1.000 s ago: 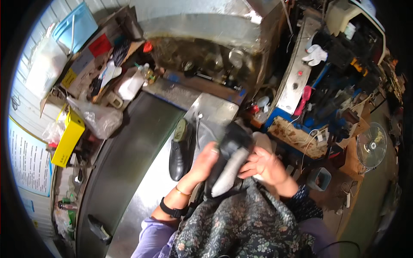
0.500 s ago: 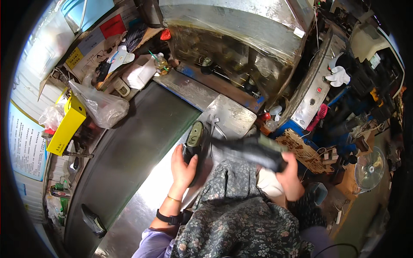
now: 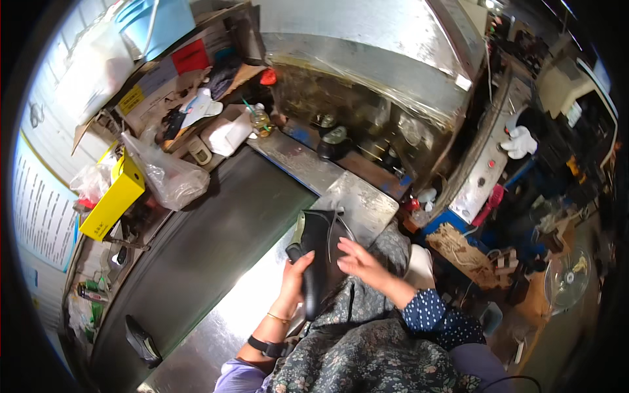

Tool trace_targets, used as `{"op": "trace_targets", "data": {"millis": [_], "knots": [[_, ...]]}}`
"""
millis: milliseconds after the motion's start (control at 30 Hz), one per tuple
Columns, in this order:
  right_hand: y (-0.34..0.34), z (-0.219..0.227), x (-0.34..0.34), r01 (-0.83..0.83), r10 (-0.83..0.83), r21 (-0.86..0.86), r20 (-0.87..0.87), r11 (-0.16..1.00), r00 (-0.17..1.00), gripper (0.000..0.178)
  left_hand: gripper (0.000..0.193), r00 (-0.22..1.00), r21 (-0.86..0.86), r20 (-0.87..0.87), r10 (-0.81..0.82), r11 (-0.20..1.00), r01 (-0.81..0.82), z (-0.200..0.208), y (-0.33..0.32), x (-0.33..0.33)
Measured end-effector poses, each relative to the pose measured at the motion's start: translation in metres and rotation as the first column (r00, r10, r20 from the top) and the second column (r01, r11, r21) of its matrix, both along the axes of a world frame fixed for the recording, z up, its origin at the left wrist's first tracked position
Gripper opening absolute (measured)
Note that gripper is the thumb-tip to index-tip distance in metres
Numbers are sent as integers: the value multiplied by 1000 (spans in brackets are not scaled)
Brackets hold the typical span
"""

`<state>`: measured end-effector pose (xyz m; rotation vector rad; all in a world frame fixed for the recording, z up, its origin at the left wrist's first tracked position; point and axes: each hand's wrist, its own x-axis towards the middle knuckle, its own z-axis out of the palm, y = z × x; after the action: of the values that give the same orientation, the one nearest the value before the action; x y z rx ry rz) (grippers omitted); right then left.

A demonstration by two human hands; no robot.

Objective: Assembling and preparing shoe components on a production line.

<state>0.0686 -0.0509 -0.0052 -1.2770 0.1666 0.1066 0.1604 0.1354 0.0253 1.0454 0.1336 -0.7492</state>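
Well left of both grips: dark shoe (image 3: 140, 342) on conveyor belt (image 3: 216, 236). Left grip (image 3: 295, 281) closed round black leather shoe (image 3: 316, 265); right grip (image 3: 362, 266) just beside it, loosely parted, seemingly empty. Step: apparently handling that shoe; next move calls for firm left hold.

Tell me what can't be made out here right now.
All in the head view:
Left hand: some fingers, hidden behind the shoe.
Right hand: whether its fingertips touch the shoe; this one angle doesn't settle it.
Blue bin: its top, cut off by the upper edge.
Wall sheet: its print, too small to read.
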Motion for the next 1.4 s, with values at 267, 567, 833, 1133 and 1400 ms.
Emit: {"op": "trace_targets", "data": {"millis": [267, 567, 833, 1133, 1400], "knots": [[-81, 115, -138, 569, -549, 365, -168, 737, 819, 75, 77, 456, 123, 634, -625, 663, 738, 28, -75, -79], [-288, 208, -309, 462, -777, -817, 525, -345, 347, 84, 41, 398, 380, 458, -795, 580, 720, -51, -31, -98], [-367, 246, -336, 144, -942, -971, 224, -193, 250, 87, 33, 251, 586, 575, -779, 606, 537, -57, -50, -108], [-349, 212, -307, -131, -938, -963, 191, -236, 288, 82, 31, 344, 535, 566, -750, 651, 539, -64, -52, -109], [-343, 185, -312, -51, -890, -916, 371, -397, 265, 75, 32, 420, 476, 531, -736, 669, 571, -85, -51, -106]]}}
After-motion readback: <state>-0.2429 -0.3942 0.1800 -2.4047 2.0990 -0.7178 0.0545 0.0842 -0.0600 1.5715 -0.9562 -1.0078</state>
